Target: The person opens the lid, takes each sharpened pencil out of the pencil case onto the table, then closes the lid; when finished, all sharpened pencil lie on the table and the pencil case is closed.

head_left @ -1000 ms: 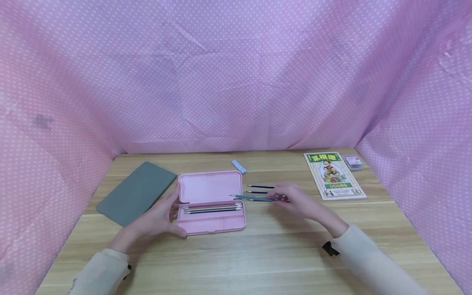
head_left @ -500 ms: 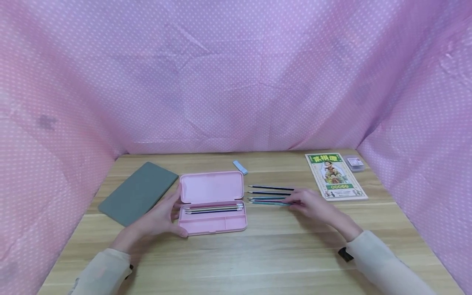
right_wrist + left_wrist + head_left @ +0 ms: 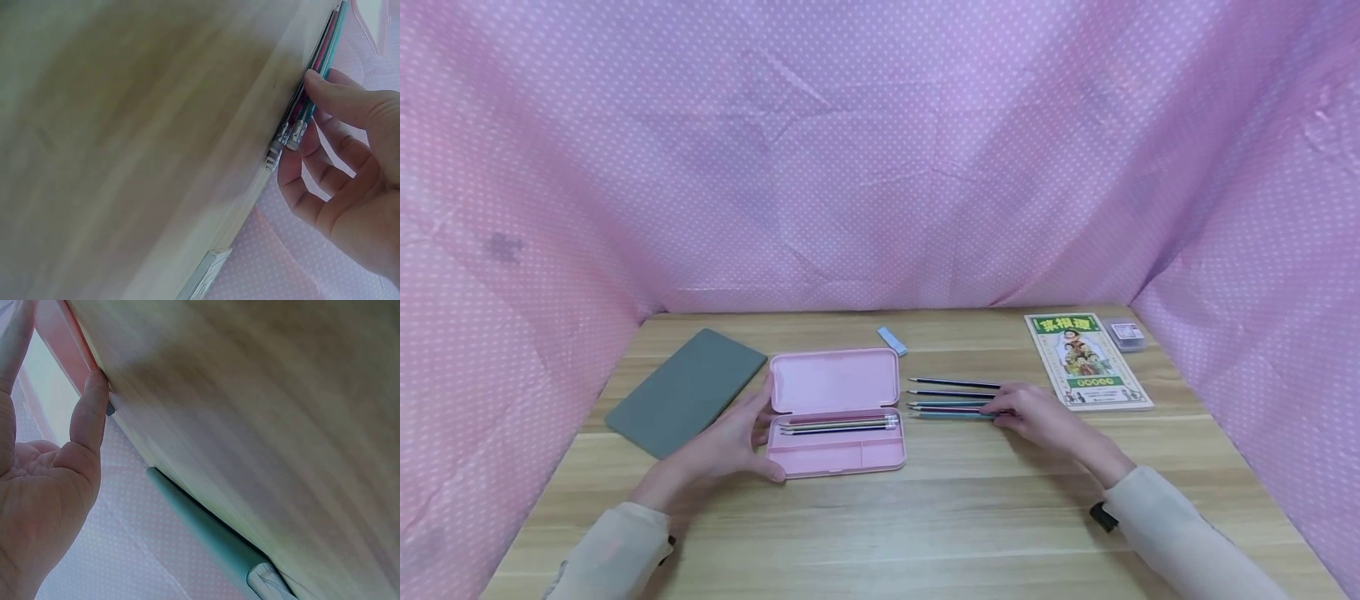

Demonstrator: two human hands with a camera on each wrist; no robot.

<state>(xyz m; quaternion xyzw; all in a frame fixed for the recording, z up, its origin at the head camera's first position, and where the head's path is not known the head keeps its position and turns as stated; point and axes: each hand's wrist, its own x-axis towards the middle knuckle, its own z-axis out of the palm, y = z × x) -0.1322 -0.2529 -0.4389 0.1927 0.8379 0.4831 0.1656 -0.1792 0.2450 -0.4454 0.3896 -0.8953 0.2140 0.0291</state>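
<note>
An open pink pencil case (image 3: pixel 835 387) lies on the wooden table (image 3: pixel 925 517), with three pencils (image 3: pixel 838 425) in its tray. My left hand (image 3: pixel 730 442) grips its left end, thumb on the front edge and fingers at the lid; in the left wrist view the fingertips (image 3: pixel 94 394) press the pink case edge (image 3: pixel 59 337). Several pencils (image 3: pixel 951 396) lie in a row right of the case. My right hand (image 3: pixel 1037 417) rests on their eraser ends, and its thumb (image 3: pixel 337 100) and fingers pinch the teal pencil (image 3: pixel 331 44), nearest me.
A grey pad (image 3: pixel 688 390) lies left of the case. A small blue eraser (image 3: pixel 891 339) sits behind it. A printed booklet (image 3: pixel 1086 360) and a small clear box (image 3: pixel 1126 332) lie at the back right. Pink dotted cloth walls in the table on three sides.
My right hand carried the teal pencil from beside the case to the right and laid it in the row on the table. The left hand stayed on the case.
</note>
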